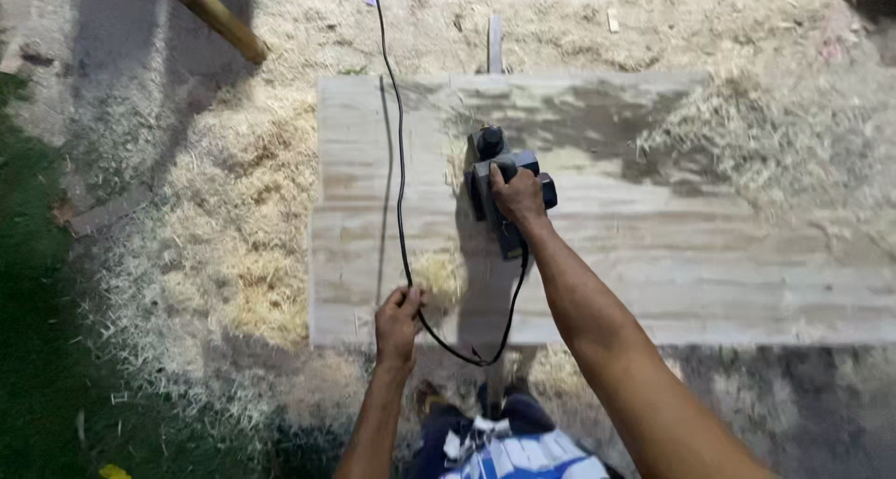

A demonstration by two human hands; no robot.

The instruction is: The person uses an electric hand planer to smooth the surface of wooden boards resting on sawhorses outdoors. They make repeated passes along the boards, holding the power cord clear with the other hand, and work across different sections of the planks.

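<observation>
Outdoor ground (187,208), thickly strewn with pale wood shavings; dark grass strip along the left edge.

Wide pale wooden board (653,255): laid flat across the middle, grain running left to right, upper surface partly in shadow, loose shavings heaped toward its far right end. Apparently raised off the ground, support mostly hidden; narrow timber piece (495,42) showing beyond the far edge, perhaps part of that support.

Electric hand planer (504,185): dark body, seated flat on the board left of centre, front knob toward the far side. Sole and cutter hidden underneath.

Right hand (518,197): fingers closed fully around the planer's rear handle, arm extended from the near right; grip placed for pressing the tool down onto the wood.

Black power cord (399,162): running from the far edge of view down across the board, through the left hand, looping off the near edge and back up to the planer's rear.

Left hand (399,316): at the board's near edge, fingers curled shut on the cord; evidently held aside so the cord stays off the planer's line.

Round wooden pole (215,14): slanting in at the far left, both ends cut off.

Small yellow object (114,472): near left corner, cropped, kind not determinable.

Blue and white clothing (509,451): bottom edge, partly out of view. Small debris (612,20) on the far ground, too small to identify.
</observation>
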